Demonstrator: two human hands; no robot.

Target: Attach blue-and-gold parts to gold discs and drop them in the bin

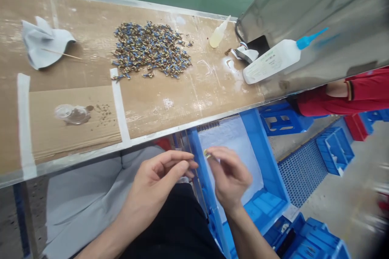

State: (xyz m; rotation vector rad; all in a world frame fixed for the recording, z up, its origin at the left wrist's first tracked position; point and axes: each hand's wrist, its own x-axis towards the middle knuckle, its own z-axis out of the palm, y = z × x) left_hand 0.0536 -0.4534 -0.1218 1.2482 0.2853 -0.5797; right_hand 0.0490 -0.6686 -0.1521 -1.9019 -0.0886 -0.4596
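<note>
My right hand [230, 176] is over the blue crate, thumb and index finger pinched on a small brass-coloured part [207, 153]. Its exact kind is too small to make out. Just to its left is my left hand [164, 174], fingers stretched and slightly bent, the thumb lying loosely across them, with nothing visible in them. A gap separates the two hands. On the workbench [152, 109] beyond them is a heap of small brass-and-blue metal parts [152, 48].
Below my right hand stands a blue crate [272, 162] with a pale lining. The bench holds a white bottle with blue nozzle [273, 62], a small glue bottle [217, 37], a crumpled cloth [45, 46] and a clear cup [73, 114]. A person's red sleeve [367, 91] shows at right.
</note>
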